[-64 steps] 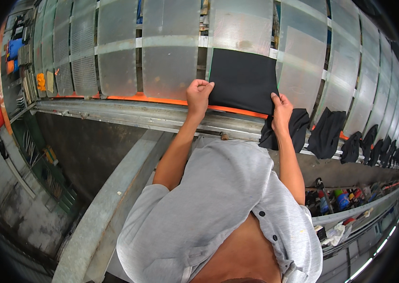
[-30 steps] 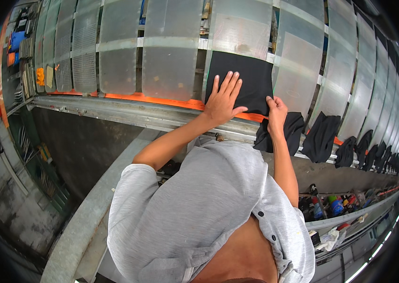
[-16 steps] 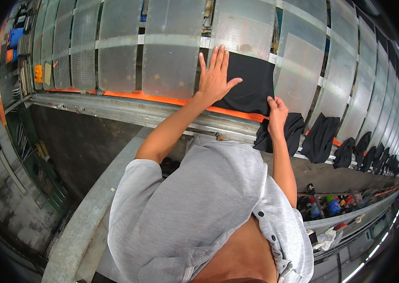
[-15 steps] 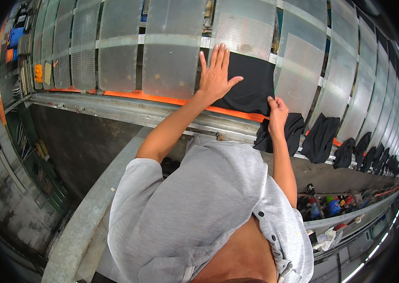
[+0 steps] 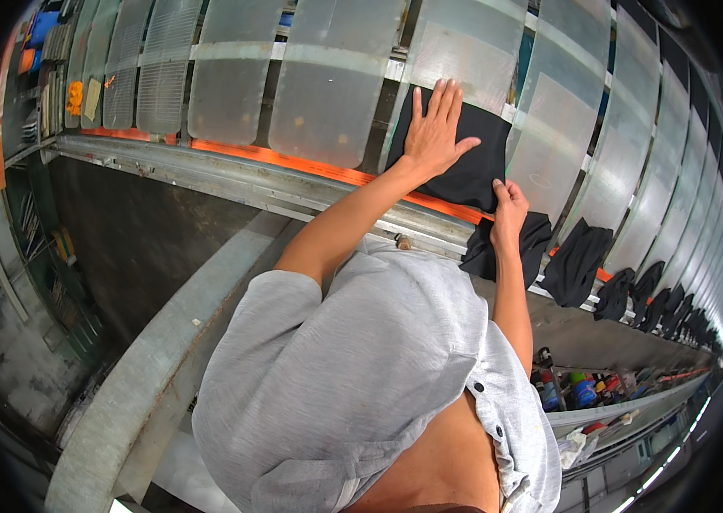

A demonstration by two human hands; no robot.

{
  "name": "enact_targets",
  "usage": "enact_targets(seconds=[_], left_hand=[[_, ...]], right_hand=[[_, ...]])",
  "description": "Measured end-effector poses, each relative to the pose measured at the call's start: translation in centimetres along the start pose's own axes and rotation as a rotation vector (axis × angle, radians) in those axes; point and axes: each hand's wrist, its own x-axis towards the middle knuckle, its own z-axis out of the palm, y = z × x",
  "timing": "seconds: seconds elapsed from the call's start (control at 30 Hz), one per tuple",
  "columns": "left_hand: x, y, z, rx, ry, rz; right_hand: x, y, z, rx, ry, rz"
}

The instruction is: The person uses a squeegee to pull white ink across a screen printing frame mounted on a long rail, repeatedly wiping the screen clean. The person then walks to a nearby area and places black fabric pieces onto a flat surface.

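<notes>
A black cloth piece (image 5: 483, 154) lies flat over the near end of a translucent board (image 5: 464, 51). My left hand (image 5: 440, 135) rests on the cloth, palm down, with fingers stretched away from me and thumb spread to the right. Cloth shows on both sides of it. My right hand (image 5: 508, 209) pinches the cloth's near right corner between thumb and fingers, at the board's near edge. Just beside and behind my right wrist hangs another crumpled black cloth (image 5: 535, 244), draped over the rail.
Similar translucent boards (image 5: 327, 77) stand in a long row left and right. An orange strip (image 5: 280, 162) and a metal rail (image 5: 191, 175) run along their near ends. More black cloths (image 5: 578, 261) hang at the right. A grey metal beam (image 5: 139, 359) lies at lower left.
The view has shifted, so the boards appear farther right. Black cloth now shows to the left of my left hand, where none showed before. My right hand keeps its pinch on the corner.
</notes>
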Motion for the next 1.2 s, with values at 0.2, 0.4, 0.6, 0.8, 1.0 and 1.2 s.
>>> enact_targets(seconds=[0.2, 0.4, 0.6, 0.8, 1.0, 1.2], left_hand=[[-6.5, -1.1, -1.8, 0.0, -0.092, 0.053], [-7.5, -1.2, -2.4, 0.032, -0.148, 0.064], [-4.0, 0.3, -1.9, -0.065, -0.07, 0.195], [-1.0, 0.8, 0.4, 0.023, -0.073, 0.313], [-1.5, 0.5, 0.1, 0.031, -0.106, 0.326], [-4.9, 1.7, 0.1, -0.006, -0.144, 0.335]], right_hand=[[-1.0, -0.7, 0.7, 0.007, 0.036, -0.027], [-1.0, 0.3, 0.4, -0.33, 0.223, -0.173], [-4.6, -1.0, 0.7, -0.542, 0.356, -0.44], [-6.9, 0.0, 2.7, -0.23, 0.061, -0.075], [-4.7, 1.7, 4.9, 0.25, -0.083, 0.18], [-7.5, -1.1, 2.7, 0.093, 0.042, 0.011]])
